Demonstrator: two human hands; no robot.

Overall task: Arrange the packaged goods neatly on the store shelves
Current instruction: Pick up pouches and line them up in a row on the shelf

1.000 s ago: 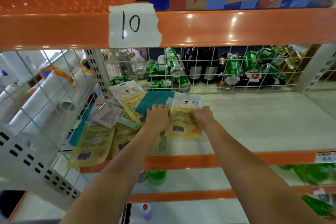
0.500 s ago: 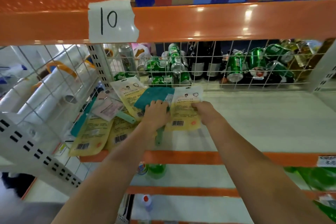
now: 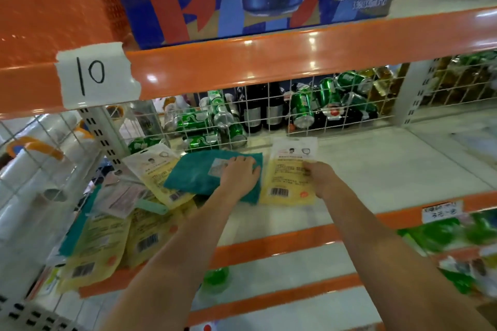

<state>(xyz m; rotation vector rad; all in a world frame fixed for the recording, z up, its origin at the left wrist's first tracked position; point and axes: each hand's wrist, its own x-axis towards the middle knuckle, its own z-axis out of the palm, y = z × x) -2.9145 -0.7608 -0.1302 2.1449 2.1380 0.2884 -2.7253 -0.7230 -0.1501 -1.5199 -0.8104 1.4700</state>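
A: Where were the packs?
B: On the shelf [image 3: 363, 169]. Left hand [image 3: 239, 176] lay flat on the teal pack [image 3: 193, 177], fingers straight, likely pinning it. Right hand [image 3: 321, 179] held the yellow pack [image 3: 289, 177] by its edge, probably squaring it alongside.
A: The rest?
B: Loose pile [image 3: 113, 226] at left, unsorted.

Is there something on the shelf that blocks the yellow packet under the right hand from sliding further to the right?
Nothing visible does. The right hand rests on the yellow packet, and the white shelf to its right lies bare as far as the upright post. The teal cloth under the left hand lies on the other side.
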